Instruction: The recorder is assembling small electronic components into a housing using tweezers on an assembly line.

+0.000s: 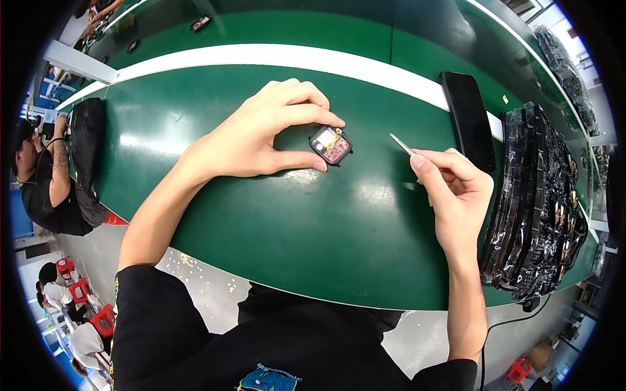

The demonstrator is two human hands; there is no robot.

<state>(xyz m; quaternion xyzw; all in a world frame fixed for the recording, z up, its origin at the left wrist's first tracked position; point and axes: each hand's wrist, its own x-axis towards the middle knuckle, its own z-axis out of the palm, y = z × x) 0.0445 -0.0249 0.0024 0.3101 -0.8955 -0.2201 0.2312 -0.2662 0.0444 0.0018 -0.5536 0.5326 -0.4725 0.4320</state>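
Note:
Near the middle of the green table [287,228] lies an open watch case [332,144], black and squarish, with a red circuit board, a pale silver block and a bit of yellow showing inside. Thumb and forefinger of my left hand [251,133] close on opposite edges of it, gripping it against the tabletop. To its right, my right hand [456,195] pinches a pair of metal tweezers [402,144]. Their tips point up and left, apart from the case.
A black phone [469,120] rests across the white divider [274,57] at the right. Beside it stand stacked black plastic trays [528,202]. Another watch case [201,24] lies beyond the divider. At the left are a black bag [87,143] and a seated person [55,189].

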